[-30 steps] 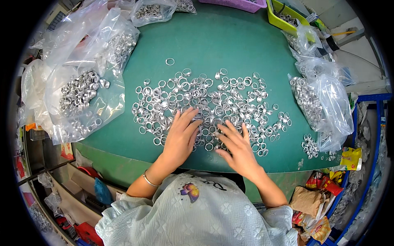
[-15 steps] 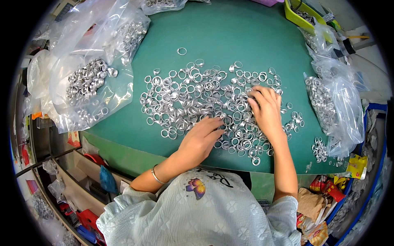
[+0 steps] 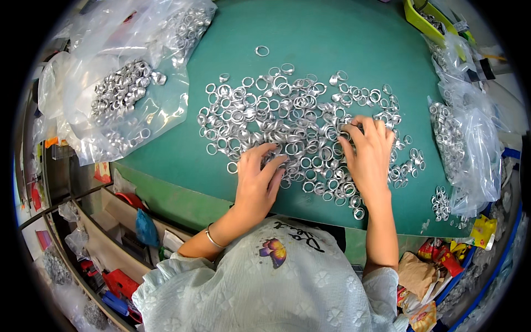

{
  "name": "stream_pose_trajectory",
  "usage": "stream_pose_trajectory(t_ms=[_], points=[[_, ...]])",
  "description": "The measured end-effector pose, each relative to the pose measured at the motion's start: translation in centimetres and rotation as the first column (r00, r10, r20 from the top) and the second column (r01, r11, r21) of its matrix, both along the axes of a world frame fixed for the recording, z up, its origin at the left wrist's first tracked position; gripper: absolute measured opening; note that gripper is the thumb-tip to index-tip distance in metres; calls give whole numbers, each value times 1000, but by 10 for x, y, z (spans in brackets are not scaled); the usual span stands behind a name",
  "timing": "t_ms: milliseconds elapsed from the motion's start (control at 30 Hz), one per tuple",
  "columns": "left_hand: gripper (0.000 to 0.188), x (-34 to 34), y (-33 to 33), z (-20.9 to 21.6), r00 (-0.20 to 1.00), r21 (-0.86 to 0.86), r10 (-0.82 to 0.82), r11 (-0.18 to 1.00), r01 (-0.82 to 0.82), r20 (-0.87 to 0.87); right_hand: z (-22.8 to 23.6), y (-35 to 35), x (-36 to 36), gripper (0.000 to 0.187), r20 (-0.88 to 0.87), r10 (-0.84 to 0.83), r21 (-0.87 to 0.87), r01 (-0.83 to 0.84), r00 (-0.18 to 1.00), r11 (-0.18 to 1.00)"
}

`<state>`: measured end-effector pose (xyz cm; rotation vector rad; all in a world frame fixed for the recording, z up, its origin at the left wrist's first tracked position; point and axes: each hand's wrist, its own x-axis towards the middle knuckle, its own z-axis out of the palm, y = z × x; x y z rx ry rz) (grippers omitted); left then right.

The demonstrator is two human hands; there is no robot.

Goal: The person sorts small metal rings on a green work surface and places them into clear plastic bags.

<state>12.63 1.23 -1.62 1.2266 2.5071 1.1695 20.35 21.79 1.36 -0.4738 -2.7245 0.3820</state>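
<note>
A wide spread of small silver metal rings (image 3: 287, 113) covers the middle of a green table (image 3: 332, 39). My left hand (image 3: 259, 180) lies flat on the near edge of the spread, fingers apart, fingertips touching rings. My right hand (image 3: 368, 155) rests palm down on the right part of the spread, fingers stretched toward the far side. Neither hand visibly holds a ring. One ring (image 3: 261, 51) lies alone farther back.
Clear plastic bags of rings (image 3: 119, 94) lie at the left, more bags (image 3: 467, 144) at the right. A yellow-green tray (image 3: 428, 19) stands at the back right. A small ring cluster (image 3: 441, 202) lies near the right front edge. Shelves with clutter sit below left.
My right hand has moved from the near edge to the right part of the spread and now reaches farther back. My left hand stays at the near edge, shifted slightly.
</note>
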Motion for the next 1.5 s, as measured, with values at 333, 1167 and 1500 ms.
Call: stream_pose_trajectory(t_ms=[333,1167,1500], points=[[41,12,2,20,496,396,-261,899,-187,828,-17,-56,35,11,-184,-376,-946,-268,908,-184],[26,17,-13,23,718,293,-125,949,-114,684,-16,-57,-25,26,-142,86,-197,-113,986,974],[33,16,-15,17,610,423,-234,887,-185,757,-20,-61,15,12,-154,-290,-987,-133,945,89]])
